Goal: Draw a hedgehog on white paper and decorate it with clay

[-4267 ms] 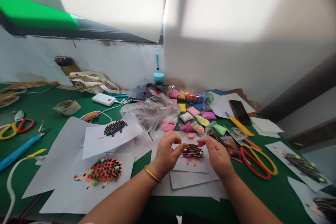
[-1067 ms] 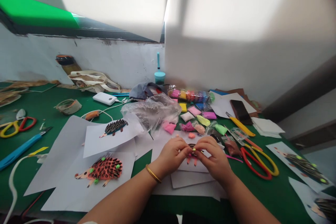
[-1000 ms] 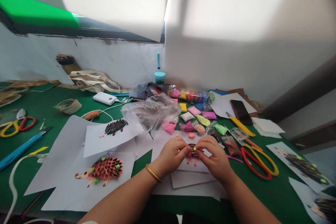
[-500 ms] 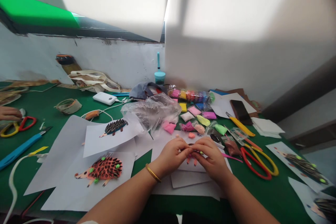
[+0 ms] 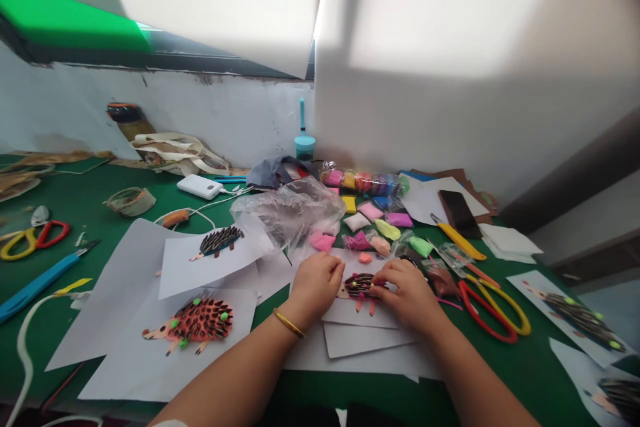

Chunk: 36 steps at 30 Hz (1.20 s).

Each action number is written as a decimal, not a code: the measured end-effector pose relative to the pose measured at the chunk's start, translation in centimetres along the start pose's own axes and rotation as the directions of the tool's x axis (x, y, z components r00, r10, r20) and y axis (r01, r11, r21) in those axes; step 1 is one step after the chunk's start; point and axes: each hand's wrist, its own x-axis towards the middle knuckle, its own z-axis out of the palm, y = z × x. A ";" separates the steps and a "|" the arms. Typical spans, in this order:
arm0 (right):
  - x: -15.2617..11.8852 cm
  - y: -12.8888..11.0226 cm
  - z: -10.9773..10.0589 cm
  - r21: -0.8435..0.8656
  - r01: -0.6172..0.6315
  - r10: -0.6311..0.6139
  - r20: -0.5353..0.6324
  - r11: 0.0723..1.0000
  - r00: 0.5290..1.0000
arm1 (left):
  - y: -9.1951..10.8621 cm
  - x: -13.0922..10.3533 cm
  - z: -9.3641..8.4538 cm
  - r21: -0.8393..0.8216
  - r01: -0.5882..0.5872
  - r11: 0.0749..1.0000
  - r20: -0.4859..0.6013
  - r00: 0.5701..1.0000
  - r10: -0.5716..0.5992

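Observation:
Between my hands lies a hedgehog picture (image 5: 358,285) on white paper, its back set with dark seed-like spines and small pink and light-green balls, with pink legs below. My left hand (image 5: 316,285) rests at the picture's left side, fingers curled together; whatever they may hold is hidden. My right hand (image 5: 407,293) is over the hedgehog's right end, thumb and forefinger pinched at its back. The thing in that pinch is too small to make out. A small coral lump of clay (image 5: 365,257) sits just above the picture.
Clay packets (image 5: 388,229) and a plastic bag (image 5: 295,210) lie beyond my hands. Red-and-yellow scissors (image 5: 493,310) and a yellow utility knife (image 5: 460,240) are to the right. Another hedgehog picture (image 5: 200,323) lies left, a blue knife (image 5: 40,290) farther left.
My hands have moved apart from above the hedgehog, uncovering it; the left went left, the right stays at its right end. Another person's hand has left the far-left scissors.

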 end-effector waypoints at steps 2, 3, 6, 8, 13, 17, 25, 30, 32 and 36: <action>0.0 -0.1 0.2 -0.031 0.015 -0.015 -0.002 0.999 1.000 | 0.0 -0.1 0.0 0.051 -0.004 0.999 0.004 1.000 0.004; 0.0 -0.2 0.3 -0.040 0.019 -0.019 0.000 0.999 1.000 | 0.1 -0.1 0.0 0.070 -0.007 0.998 0.005 1.000 0.007; 0.0 -0.3 0.3 -0.052 0.003 -0.001 0.027 0.999 1.000 | 0.3 -0.1 -0.1 0.121 -0.021 0.992 0.025 1.000 0.018; 0.0 -0.5 0.3 -0.047 -0.020 0.023 0.057 0.999 0.998 | 0.5 -0.1 -0.3 0.140 -0.031 0.990 0.063 0.998 0.022; 0.0 -0.7 0.3 -0.043 -0.063 0.066 0.095 0.997 0.993 | 1.0 -0.4 -0.7 0.127 -0.058 0.990 0.150 0.988 0.038; 0.0 -0.6 0.5 -0.048 -0.084 0.088 0.110 0.995 0.990 | 1.2 -0.6 -1.2 0.140 -0.101 0.985 0.186 0.980 0.074; 0.1 -0.8 -0.1 -0.050 -0.092 0.098 0.141 0.995 0.985 | 0.8 -0.8 -1.1 0.164 -0.145 0.976 0.328 0.941 0.085; 0.1 -0.6 -0.5 -0.054 -0.085 0.093 0.151 0.995 0.984 | 0.6 -0.9 -0.8 0.183 -0.139 0.973 0.354 0.933 0.067; 0.1 -0.6 -0.5 -0.053 -0.082 0.089 0.155 0.995 0.984 | 0.6 -0.9 -0.7 0.185 -0.136 0.973 0.353 0.934 0.063; 0.1 -0.6 -0.2 -0.064 -0.083 0.092 0.156 0.994 0.983 | 0.5 -1.0 -0.6 0.185 -0.127 0.975 0.353 0.934 0.055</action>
